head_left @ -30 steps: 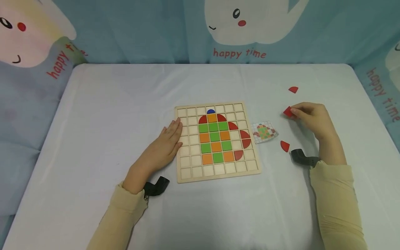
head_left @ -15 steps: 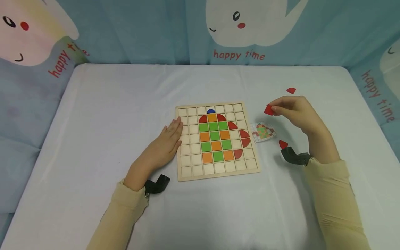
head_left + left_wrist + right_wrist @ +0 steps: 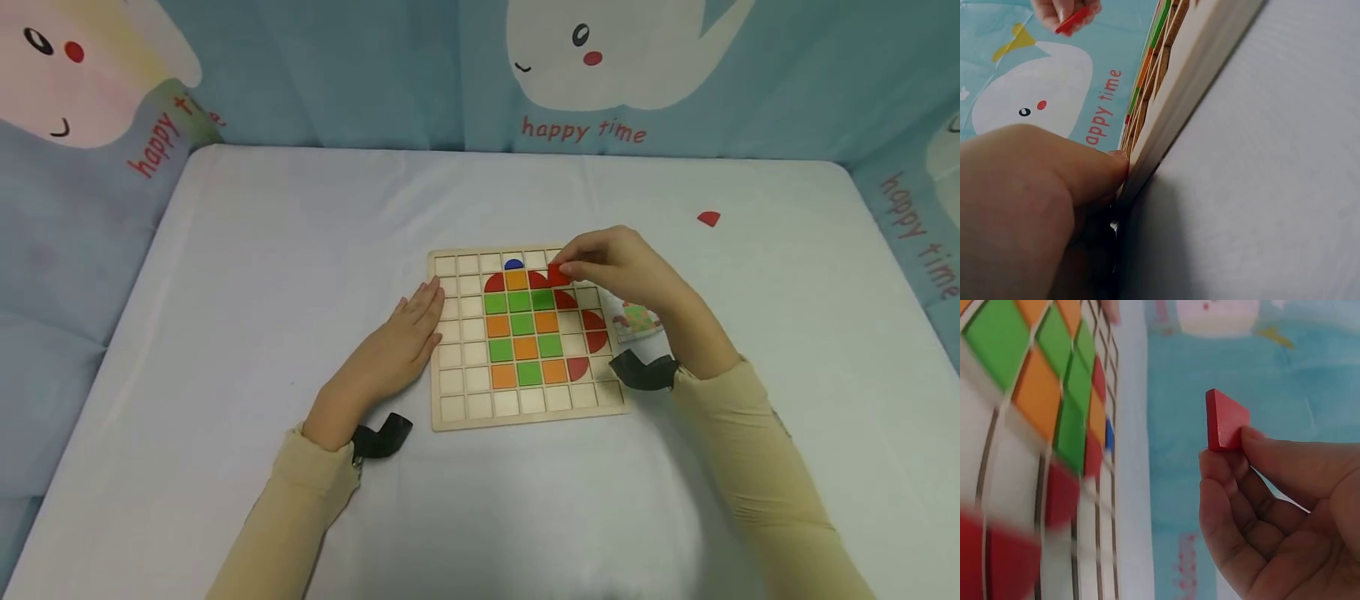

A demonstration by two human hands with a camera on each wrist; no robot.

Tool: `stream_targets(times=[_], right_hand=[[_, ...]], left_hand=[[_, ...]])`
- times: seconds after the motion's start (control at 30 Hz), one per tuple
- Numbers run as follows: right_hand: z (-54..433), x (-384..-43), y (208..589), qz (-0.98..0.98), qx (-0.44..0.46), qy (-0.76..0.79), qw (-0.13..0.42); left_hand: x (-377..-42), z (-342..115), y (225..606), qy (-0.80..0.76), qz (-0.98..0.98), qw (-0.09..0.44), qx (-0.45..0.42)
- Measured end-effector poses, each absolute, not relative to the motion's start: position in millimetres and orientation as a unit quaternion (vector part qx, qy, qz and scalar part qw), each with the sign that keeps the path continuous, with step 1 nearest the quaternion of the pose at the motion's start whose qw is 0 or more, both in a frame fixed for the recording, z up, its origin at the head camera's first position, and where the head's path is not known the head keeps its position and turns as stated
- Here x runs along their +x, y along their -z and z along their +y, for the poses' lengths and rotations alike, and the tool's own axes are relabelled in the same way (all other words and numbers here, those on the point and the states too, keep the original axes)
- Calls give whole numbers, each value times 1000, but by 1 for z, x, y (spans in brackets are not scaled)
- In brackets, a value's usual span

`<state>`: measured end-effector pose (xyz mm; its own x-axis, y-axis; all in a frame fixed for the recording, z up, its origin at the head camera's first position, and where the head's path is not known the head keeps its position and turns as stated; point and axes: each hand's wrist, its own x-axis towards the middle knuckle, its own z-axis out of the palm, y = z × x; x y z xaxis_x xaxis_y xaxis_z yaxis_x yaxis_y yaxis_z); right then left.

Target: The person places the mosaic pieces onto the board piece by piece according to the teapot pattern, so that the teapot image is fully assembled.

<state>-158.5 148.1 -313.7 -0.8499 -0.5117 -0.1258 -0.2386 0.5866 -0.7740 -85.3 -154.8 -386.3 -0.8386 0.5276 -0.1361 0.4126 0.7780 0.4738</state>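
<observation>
My right hand [image 3: 630, 268] pinches a red wooden tile [image 3: 1230, 422] between thumb and fingers, raised over the upper right part of a wooden grid board [image 3: 453, 408]. In the right wrist view the tile looks straight-edged. My left hand [image 3: 397, 348] lies with fingers stretched out along the board's left edge. Green tiles [image 3: 521, 324] and orange tiles [image 3: 526, 346] fill the board's middle cells, with red quarter-round pieces [image 3: 577, 368] around them. A blue half-round piece [image 3: 513, 263] sits at the top.
A small printed pattern card [image 3: 639, 320] lies right of the board, partly covered by my right wrist. One loose red quarter-round piece [image 3: 708, 218] is on the white tabletop [image 3: 315, 217] at the back right. A blue curtain [image 3: 360, 75] borders the table.
My right hand has carried the red tile leftward from the right side of the table to over the board. A loose red piece near the card is now hidden. My left hand stays put.
</observation>
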Motion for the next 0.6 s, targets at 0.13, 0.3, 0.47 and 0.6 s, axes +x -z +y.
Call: stream_targets(times=[0.13,0.3,0.47,0.6], right_hand=[[122,-160,316,866,-244,393,190],[96,-161,322,848,-289,395,204],[72,-162,331,833,-331,385,219],[53,-166,340,819,-361,375,241]], left_hand=[[-86,-156,386,-215,935,128,252],[-86,-155,386,-207,936,127,253],[-87,-155,385,-200,938,136,248],[-87,-156,384,-200,938,139,245]])
